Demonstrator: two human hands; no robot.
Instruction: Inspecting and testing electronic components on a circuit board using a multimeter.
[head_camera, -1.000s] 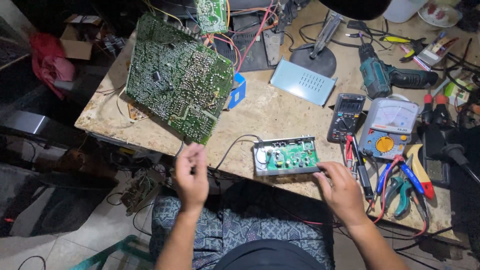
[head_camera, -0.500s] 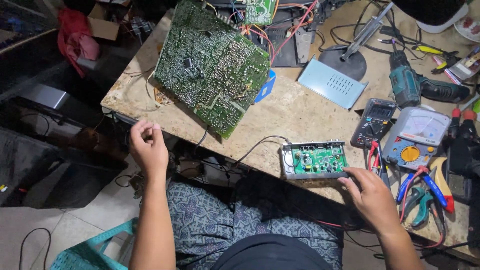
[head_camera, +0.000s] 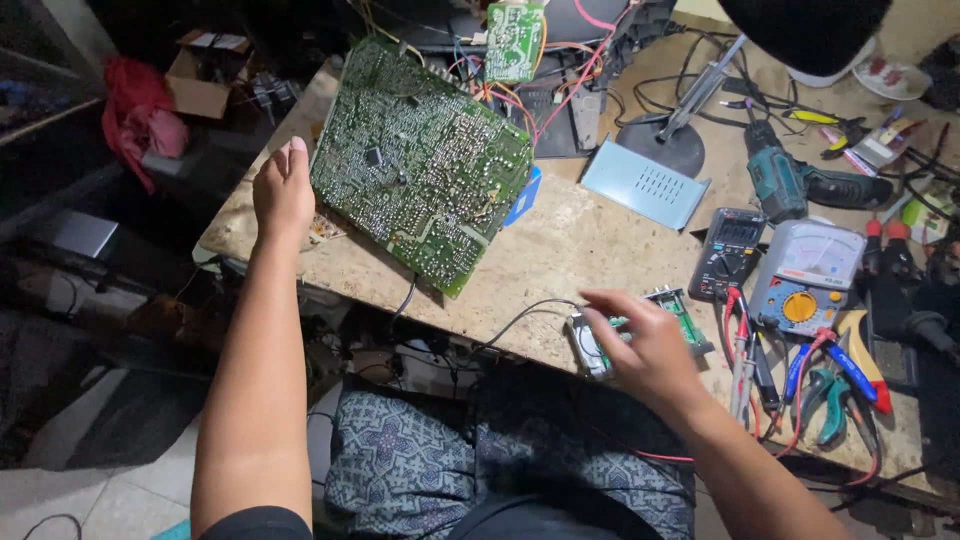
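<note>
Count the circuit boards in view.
3. A large green circuit board propped on the bench by the left hand; a small green board among wires at the top; a small board module under the right hand. Clutter may hide more.

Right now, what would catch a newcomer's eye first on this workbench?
The large green circuit board lying tilted at the bench's back left, with the left hand raised beside its edge. Nearer the front edge, the right hand covers a small green board, with two meters and scattered pliers to its right.

The right hand (head_camera: 645, 345), motion-blurred, hides most of the small board (head_camera: 680, 312).
</note>
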